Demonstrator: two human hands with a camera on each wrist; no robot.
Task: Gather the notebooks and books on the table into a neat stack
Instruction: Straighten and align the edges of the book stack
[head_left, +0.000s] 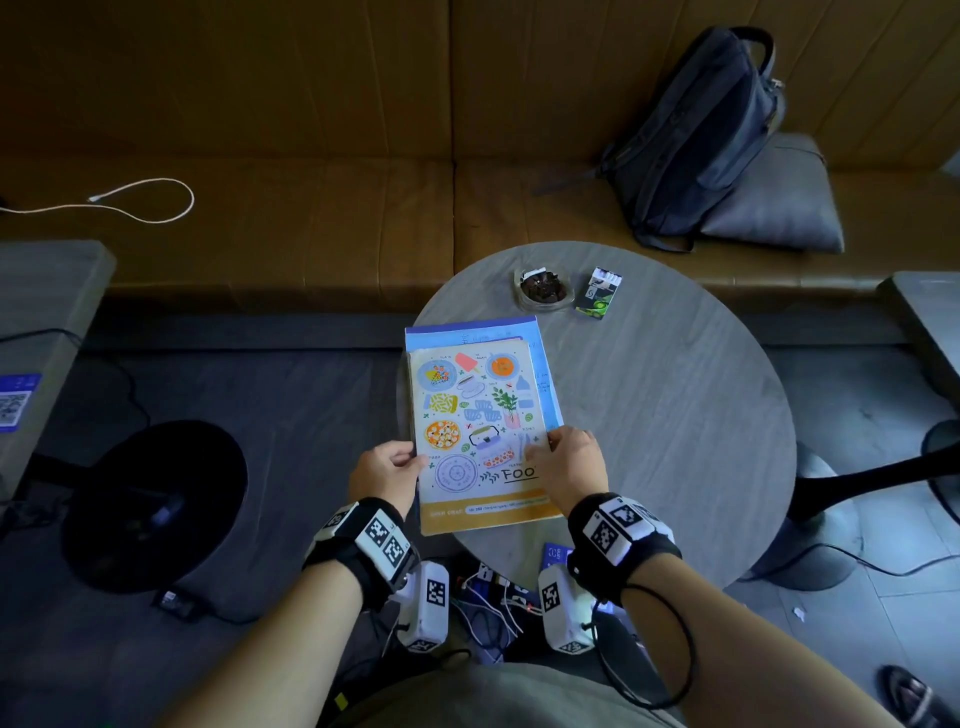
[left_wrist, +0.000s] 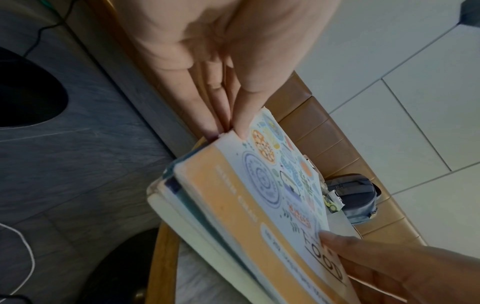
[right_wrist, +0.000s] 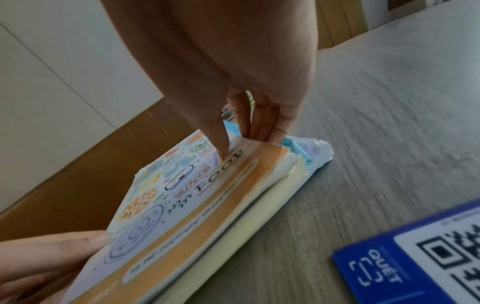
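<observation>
A stack of notebooks lies on the left part of the round grey table (head_left: 675, 415). On top is a "FOOD" notebook (head_left: 478, 415) with food drawings and an orange band. Beneath it a blue notebook (head_left: 467, 332) sticks out at the far and right edges. My left hand (head_left: 410, 460) pinches the stack's left edge, thumb on the cover (left_wrist: 241, 131) and fingers along the side. My right hand (head_left: 545, 447) pinches the right edge, thumb (right_wrist: 223, 154) on the cover and fingers at the side. The stack (right_wrist: 194, 216) shows several layers, including a thick cream one at the bottom.
A glass dish (head_left: 544, 288) with dark contents and a small pack (head_left: 598, 292) stand at the table's far side. A blue QR card (right_wrist: 415, 257) lies near the front edge. A backpack (head_left: 701, 140) and grey cushion (head_left: 779, 208) sit on the brown bench behind.
</observation>
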